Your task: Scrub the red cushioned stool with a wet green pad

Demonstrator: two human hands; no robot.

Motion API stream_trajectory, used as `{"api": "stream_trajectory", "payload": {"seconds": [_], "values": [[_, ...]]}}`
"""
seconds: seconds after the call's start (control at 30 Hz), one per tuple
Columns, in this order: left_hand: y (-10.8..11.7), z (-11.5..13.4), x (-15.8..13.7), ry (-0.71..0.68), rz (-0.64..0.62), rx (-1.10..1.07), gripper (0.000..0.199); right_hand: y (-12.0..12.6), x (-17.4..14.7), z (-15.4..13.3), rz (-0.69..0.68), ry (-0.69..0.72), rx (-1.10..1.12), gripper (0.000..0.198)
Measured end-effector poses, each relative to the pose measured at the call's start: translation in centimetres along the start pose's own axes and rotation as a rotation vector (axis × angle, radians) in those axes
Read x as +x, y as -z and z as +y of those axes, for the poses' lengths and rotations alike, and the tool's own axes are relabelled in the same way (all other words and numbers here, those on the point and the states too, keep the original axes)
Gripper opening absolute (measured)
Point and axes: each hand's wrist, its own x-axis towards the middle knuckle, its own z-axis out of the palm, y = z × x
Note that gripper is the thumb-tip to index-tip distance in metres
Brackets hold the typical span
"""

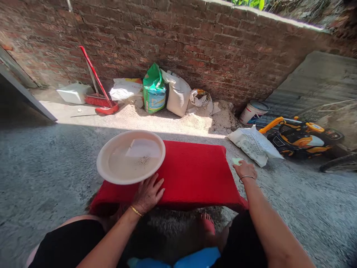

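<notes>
A pale, wide basin with water and small dark specks at its bottom stands on the left part of a red cloth draped over a low table or bench. My left hand, with a gold bracelet at the wrist, lies fingers spread on the cloth at the basin's near rim. Beyond the cloth's right edge, my right hand reaches out above the ground and grips a small pale green piece. Its kind is unclear, since the fingers cover part of it.
Along the brick wall stand a red dustpan, a white container, a green-and-blue bag, a white sack and a bucket. A printed sack and a yellow-black toy vehicle lie right.
</notes>
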Motion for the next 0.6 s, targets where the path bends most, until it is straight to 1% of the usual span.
{"api": "stream_trajectory", "payload": {"seconds": [0.07, 0.1, 0.17, 0.2, 0.27, 0.33, 0.4, 0.5, 0.6], "values": [[-0.1, 0.1, -0.1, 0.013, -0.009, -0.005, 0.034, 0.0, 1.0, 2.3, 0.007, -0.079, 0.041, 0.051], [-0.1, 0.2, -0.1, 0.021, -0.015, -0.009, 0.034, 0.0, 1.4, 3.1, 0.017, -0.095, 0.065, 0.051], [-0.2, 0.2, -0.2, 0.037, -0.027, -0.019, 0.034, -0.1, 1.9, 3.4, 0.053, -0.068, 0.11, 0.051], [-0.1, 0.2, -0.2, 0.043, -0.034, -0.025, 0.034, -0.1, 1.9, 3.0, 0.075, -0.034, 0.134, 0.051], [-0.1, 0.1, -0.3, 0.048, -0.046, -0.032, 0.035, -0.2, 1.5, 1.0, 0.108, 0.061, 0.18, 0.052], [0.0, 0.2, -0.2, 0.047, -0.055, -0.03, 0.035, -0.3, 0.2, -2.1, 0.115, 0.189, 0.207, 0.052], [0.2, 0.2, -0.2, 0.044, -0.06, -0.022, 0.036, -0.7, -2.0, -5.8, 0.106, 0.342, 0.208, 0.05], [0.3, 0.2, -0.2, 0.045, -0.065, -0.013, 0.036, -1.8, -6.8, -10.8, 0.068, 0.6, 0.175, 0.047], [0.3, 0.2, -0.2, 0.037, -0.071, -0.02, 0.036, -3.4, -12.5, -14.2, 0.023, 0.879, 0.095, 0.045]]}}
